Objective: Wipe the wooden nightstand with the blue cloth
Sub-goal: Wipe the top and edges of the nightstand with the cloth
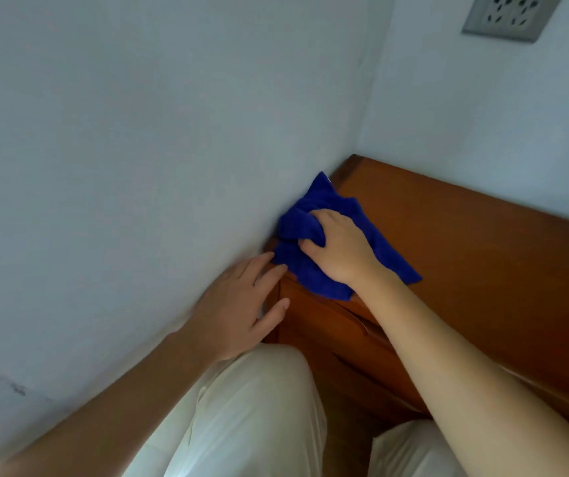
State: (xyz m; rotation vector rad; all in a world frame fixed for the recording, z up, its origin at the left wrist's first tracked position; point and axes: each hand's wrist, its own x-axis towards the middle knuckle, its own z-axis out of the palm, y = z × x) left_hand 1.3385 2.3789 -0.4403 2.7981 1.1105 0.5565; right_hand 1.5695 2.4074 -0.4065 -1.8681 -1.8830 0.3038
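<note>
R hand (338, 249) grips crumpled deep-blue fabric cloth (390, 257), bunched in curled fingers, on top of orange-brown wooden nightstand (482, 256), at its left edge against pale wall (138, 149). L hand (238, 315) open, fingers straight, touching nightstand's front-left corner.

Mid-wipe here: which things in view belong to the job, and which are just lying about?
Part of the job:
blue cloth, bunched on the top beside the wall
wooden nightstand
right hand, gripping the cloth
left hand, fingers straight, at the nightstand's front corner

Just there:
wall socket, high on the right
wall
pale trousers
</note>
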